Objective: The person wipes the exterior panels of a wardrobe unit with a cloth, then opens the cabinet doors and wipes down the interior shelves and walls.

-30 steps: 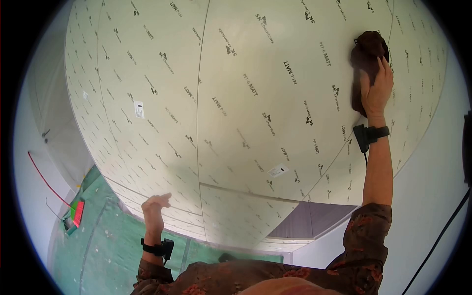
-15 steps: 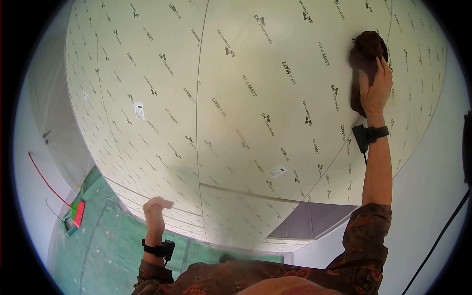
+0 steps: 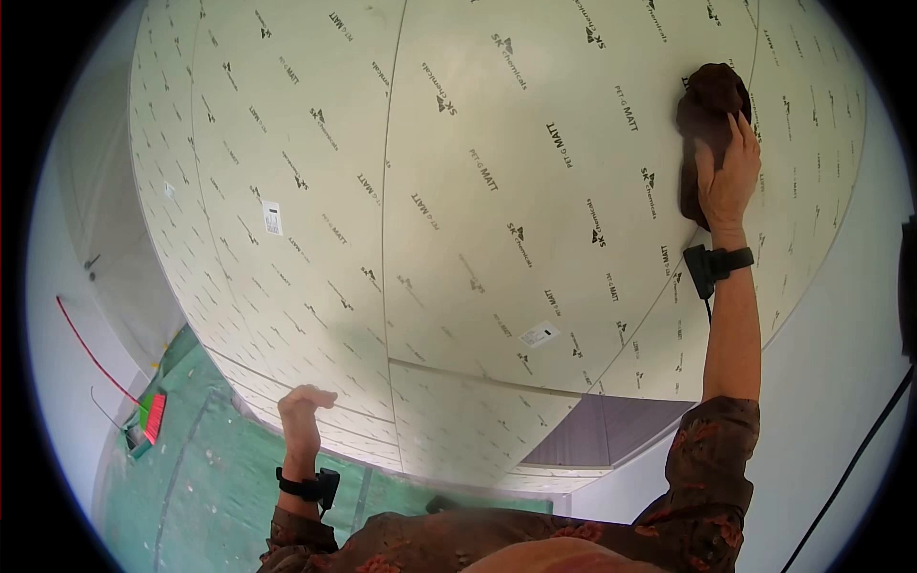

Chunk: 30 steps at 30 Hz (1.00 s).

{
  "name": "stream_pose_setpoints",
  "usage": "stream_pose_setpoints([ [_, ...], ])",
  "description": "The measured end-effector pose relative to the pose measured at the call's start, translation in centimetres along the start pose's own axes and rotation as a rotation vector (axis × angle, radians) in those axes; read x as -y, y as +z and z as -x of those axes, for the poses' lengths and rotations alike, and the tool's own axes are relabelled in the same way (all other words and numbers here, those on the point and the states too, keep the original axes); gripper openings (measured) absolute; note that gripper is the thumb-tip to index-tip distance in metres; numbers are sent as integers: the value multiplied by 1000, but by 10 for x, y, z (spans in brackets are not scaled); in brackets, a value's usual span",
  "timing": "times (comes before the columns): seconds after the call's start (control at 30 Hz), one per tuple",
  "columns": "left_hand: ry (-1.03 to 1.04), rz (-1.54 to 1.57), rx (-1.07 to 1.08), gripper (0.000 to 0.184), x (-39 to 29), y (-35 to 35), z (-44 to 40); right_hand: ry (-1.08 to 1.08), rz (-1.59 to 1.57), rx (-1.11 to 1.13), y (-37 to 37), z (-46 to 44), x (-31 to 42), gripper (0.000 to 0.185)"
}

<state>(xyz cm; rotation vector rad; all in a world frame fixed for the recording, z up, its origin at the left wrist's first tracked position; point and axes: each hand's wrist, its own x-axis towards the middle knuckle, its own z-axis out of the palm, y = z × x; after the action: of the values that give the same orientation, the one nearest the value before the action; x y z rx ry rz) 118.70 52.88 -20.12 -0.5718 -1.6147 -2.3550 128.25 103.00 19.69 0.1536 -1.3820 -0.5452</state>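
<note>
Toward the upper right, a bunched dark brown cloth [image 3: 712,95] lies against the pale printed panel [image 3: 478,124]. My right hand [image 3: 731,181] presses on it, thumb and fingers spread around its near side, so part of the cloth is hidden. Low on the left, my left hand [image 3: 304,409] is bent at the wrist in front of the lower panels, its fingers loosely curled together. Nothing shows in it, and I cannot tell whether it touches the panel. A black strap with a small device [image 3: 712,267] sits on each wrist.
A white label [image 3: 272,218] is stuck to the left panel, another sticker [image 3: 540,333] lower down. A dark opening [image 3: 611,430] shows at the lower right. A red-and-green broom [image 3: 151,420] stands at the left over green floor sheeting [image 3: 191,487]. A black cable [image 3: 850,468] runs down the right wall.
Almost nothing differs. The cloth's upper part has shifted very slightly down and left under my right hand; my left hand stays in place.
</note>
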Motion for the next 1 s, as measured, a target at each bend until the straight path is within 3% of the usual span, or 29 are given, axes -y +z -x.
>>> stream_pose_setpoints([
  [1.0, -29, -9, -42, 23, -6, 5, 2, 12, -5, 10, 0, 4, -2, 49],
])
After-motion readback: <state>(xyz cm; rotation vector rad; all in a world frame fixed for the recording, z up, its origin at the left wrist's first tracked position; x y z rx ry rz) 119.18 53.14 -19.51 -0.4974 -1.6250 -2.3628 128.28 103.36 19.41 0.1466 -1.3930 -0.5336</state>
